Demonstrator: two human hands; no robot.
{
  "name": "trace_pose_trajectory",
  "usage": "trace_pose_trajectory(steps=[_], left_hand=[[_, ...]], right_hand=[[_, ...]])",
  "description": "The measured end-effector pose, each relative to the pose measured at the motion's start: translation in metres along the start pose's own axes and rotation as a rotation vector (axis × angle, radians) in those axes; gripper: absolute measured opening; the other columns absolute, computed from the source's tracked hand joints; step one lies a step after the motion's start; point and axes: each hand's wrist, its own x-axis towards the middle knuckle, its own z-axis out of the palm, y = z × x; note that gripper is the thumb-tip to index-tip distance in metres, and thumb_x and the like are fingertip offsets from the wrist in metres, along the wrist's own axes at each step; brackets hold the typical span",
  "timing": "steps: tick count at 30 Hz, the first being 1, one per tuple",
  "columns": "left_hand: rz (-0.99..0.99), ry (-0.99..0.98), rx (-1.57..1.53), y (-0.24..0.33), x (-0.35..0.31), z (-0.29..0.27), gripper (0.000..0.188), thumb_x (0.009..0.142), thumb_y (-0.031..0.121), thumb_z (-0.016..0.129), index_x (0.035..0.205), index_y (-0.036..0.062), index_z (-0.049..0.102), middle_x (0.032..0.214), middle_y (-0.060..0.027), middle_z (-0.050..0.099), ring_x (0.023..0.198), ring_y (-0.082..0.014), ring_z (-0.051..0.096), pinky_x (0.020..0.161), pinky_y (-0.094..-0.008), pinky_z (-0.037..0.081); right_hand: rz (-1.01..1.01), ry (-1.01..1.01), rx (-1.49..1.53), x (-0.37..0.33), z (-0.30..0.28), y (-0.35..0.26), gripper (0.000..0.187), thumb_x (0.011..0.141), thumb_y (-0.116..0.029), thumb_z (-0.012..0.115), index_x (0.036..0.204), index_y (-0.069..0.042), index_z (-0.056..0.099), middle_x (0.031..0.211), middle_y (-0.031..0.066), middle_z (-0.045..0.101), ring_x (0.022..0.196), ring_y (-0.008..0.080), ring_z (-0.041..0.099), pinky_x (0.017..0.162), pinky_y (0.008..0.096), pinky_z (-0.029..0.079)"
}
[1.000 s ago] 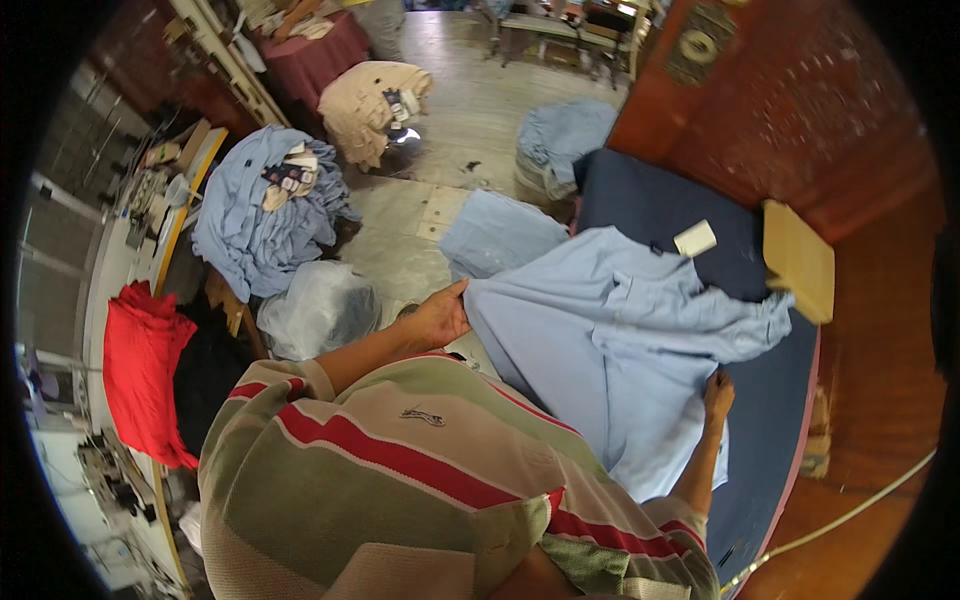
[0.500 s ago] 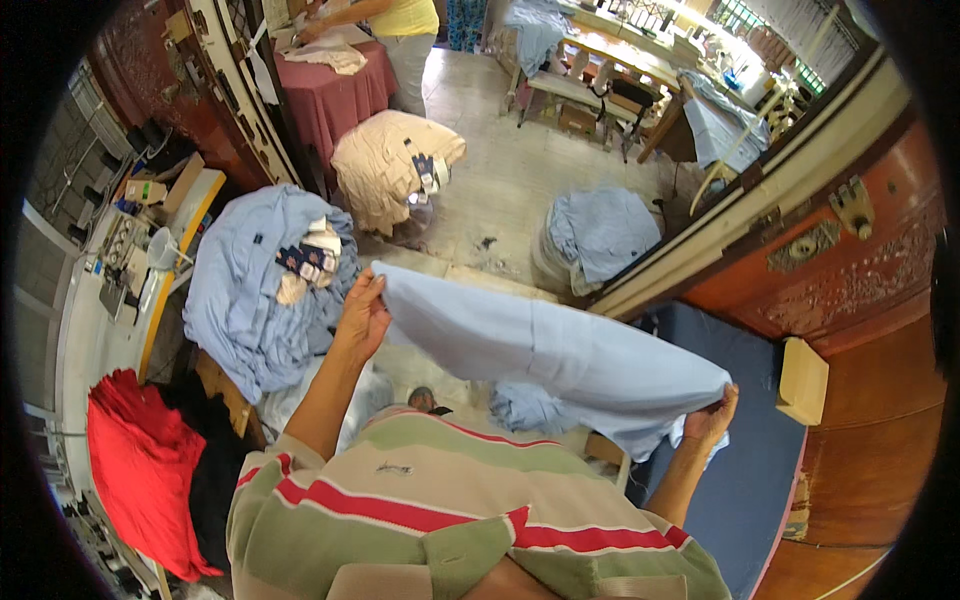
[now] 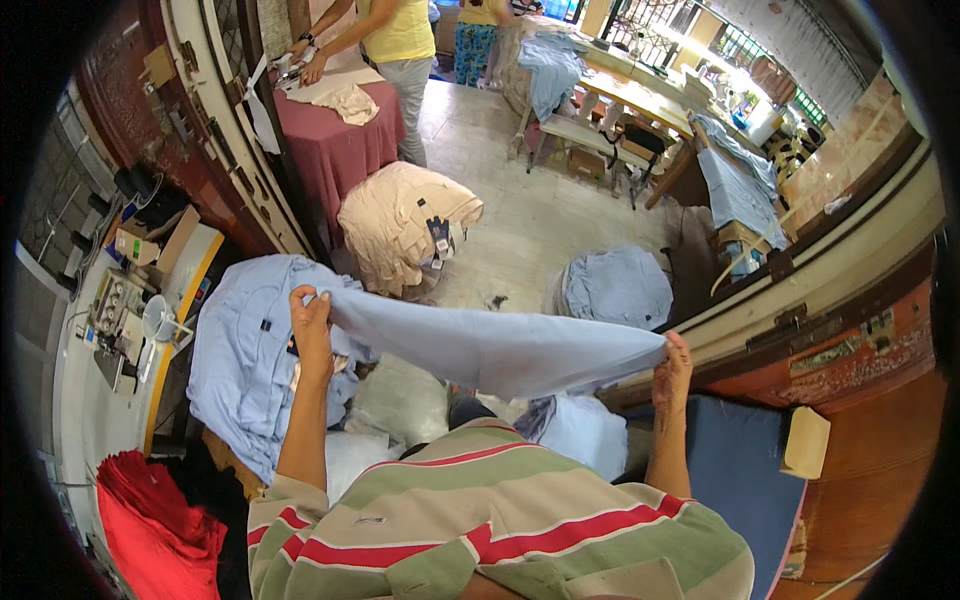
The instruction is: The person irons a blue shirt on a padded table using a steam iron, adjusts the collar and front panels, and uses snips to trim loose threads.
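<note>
The light blue garment (image 3: 500, 350) is stretched out in front of the person's chest, its long axis running from left to right, with the left end a little farther off than the right. Its far edge is nearly straight, while the near edge bows toward the person. Whether the cloth is doubled over is hard to make out from this angle.

The left hand (image 3: 312, 325) has thumb and fingers pinched together on the left corner, and the right hand (image 3: 676, 368) grips the right corner in the same narrow way. The rest of the garment spans the space between the two hands, clear of the fingers.

Half a second ago the garment slanted more, its right end dropping well toward the near side; now it is closer to level. A second ago it lay partly spread over the dark blue padded surface (image 3: 735, 440) at the right; now it is held up, left of that surface.

A large light blue heap (image 3: 235, 340) stands at the left just beside the left hand, with red cloth (image 3: 155, 530) nearer. Beyond the garment are a cream heap (image 3: 400, 220) and, farther right, a blue bundle (image 3: 615, 285).
</note>
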Motion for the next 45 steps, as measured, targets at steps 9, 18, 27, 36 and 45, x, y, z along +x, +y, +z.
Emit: trace_pose_trajectory(steps=[9,18,27,36,45], left_hand=[[-0.037,-0.156,0.325,-0.079,0.134,0.104,0.042,0.078,-0.004,0.052,0.119,0.0012,0.054,0.094,-0.0005,0.057,0.079,-0.0057,0.049,0.077,-0.0177,0.038],[0.060,-0.486,0.478,-0.104,0.345,0.295,0.044,0.075,-0.005,0.052,0.119,0.0013,0.058,0.110,-0.0024,0.061,0.085,-0.0079,0.053,0.079,-0.0213,0.042],[0.261,-0.733,0.390,-0.083,0.604,0.509,0.049,0.078,-0.002,0.058,0.124,0.0119,0.056,0.103,0.0003,0.061,0.082,-0.0068,0.051,0.079,-0.0211,0.043],[0.454,-0.983,0.436,-0.117,0.834,0.662,0.044,0.084,0.004,0.055,0.127,0.0104,0.052,0.114,-0.0013,0.058,0.100,-0.0099,0.054,0.091,-0.0255,0.040],[0.201,-1.210,0.824,-0.179,0.968,0.733,0.049,0.075,0.015,0.064,0.121,0.0046,0.054,0.105,-0.0036,0.060,0.094,-0.0129,0.055,0.087,-0.0275,0.042]], right_hand=[[0.366,-0.102,-0.089,0.141,-0.012,0.066,0.050,0.081,0.003,0.054,0.130,0.000,0.043,0.118,0.0144,0.055,0.101,0.0222,0.058,0.086,0.0336,0.049],[-0.030,0.113,-0.375,0.374,0.009,0.004,0.039,0.078,0.002,0.058,0.116,0.000,0.054,0.083,-0.0008,0.057,0.058,0.0041,0.046,0.053,0.0165,0.036],[-0.430,0.214,-0.586,0.649,0.086,-0.092,0.037,0.082,-0.005,0.060,0.118,-0.001,0.056,0.096,0.0014,0.059,0.082,0.0084,0.054,0.073,0.0209,0.043],[-0.499,0.062,-0.650,0.850,0.159,-0.127,0.046,0.080,0.002,0.059,0.125,0.000,0.050,0.103,0.0041,0.061,0.089,0.0086,0.056,0.079,0.0217,0.045],[-0.402,0.191,-0.931,0.979,0.189,-0.052,0.032,0.082,-0.004,0.059,0.114,0.001,0.059,0.110,0.0088,0.059,0.100,0.0135,0.054,0.085,0.0250,0.043]])
